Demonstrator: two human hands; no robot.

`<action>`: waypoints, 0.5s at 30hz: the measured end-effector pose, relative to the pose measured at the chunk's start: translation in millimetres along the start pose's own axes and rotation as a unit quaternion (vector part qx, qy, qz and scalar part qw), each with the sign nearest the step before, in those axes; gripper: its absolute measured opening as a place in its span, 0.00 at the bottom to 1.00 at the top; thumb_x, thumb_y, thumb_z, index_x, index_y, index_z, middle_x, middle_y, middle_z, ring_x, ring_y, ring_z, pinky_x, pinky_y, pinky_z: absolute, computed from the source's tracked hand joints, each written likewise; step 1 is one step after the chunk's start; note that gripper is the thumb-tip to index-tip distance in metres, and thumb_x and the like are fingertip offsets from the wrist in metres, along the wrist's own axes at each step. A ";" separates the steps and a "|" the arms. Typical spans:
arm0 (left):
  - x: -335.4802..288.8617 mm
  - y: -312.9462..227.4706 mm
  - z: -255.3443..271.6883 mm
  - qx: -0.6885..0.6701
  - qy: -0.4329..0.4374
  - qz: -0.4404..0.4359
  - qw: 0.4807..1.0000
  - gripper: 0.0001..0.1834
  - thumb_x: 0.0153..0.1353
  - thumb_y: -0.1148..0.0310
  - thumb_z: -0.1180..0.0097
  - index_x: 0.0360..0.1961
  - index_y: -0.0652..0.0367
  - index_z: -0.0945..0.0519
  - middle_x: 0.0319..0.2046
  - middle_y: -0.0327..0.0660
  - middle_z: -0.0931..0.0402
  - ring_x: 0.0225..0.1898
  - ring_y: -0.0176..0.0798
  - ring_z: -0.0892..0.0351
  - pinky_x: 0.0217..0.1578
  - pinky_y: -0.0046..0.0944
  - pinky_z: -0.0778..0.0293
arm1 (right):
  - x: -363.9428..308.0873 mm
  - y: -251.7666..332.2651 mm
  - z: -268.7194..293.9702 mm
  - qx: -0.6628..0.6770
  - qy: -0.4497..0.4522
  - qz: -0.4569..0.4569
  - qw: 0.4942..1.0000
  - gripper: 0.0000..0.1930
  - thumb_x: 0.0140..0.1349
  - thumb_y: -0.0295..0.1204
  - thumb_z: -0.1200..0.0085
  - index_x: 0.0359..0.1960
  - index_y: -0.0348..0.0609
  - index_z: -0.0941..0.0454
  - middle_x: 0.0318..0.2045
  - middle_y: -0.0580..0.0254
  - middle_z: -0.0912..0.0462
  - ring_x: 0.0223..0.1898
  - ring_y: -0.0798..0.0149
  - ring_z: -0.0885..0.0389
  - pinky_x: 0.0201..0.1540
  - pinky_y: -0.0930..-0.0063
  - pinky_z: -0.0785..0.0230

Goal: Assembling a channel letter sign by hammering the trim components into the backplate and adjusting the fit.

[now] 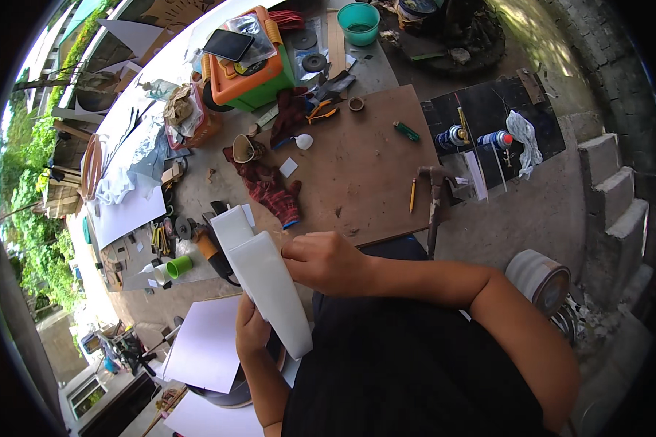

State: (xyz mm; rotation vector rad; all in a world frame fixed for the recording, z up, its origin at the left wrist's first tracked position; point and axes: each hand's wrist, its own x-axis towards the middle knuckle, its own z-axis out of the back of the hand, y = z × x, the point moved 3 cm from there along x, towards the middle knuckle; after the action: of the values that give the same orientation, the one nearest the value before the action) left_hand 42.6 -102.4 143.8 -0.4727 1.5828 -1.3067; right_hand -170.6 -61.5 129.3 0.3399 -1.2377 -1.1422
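In front of my body is a long white box-like piece with smooth faces, tilted, its narrower end near my black shirt. My left hand grips it from its left side, low down, with the fingers partly hidden behind it. My right hand is closed at the piece's right edge, fingertips pinched together; whatever they hold is too small to make out. Just beyond lie a red-and-blue knit work glove and an angle grinder with an orange body.
The brown board carries a pencil, a hammer, a green lighter-like object and orange-handled pliers. Behind stands an orange-and-green box with a phone. Spray cans lie right; white sheets lie left. Concrete steps rise right.
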 end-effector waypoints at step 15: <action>17.7 18.0 12.1 0.104 0.069 0.051 0.991 0.20 0.77 0.70 0.52 0.64 0.69 0.27 0.54 0.46 0.19 0.57 0.41 0.23 0.59 0.39 0.31 | -17.0 -72.6 60.7 0.132 -0.036 -0.378 0.916 0.05 0.68 0.26 0.38 0.38 0.36 0.17 0.30 0.62 0.18 0.28 0.73 0.22 0.32 0.76 0.30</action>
State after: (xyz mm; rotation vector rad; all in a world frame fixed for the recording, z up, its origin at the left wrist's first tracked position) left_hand 50.3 -116.3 120.8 -0.1738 1.5405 -1.4319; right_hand -257.1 -58.6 87.6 1.0561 -1.3689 -1.6472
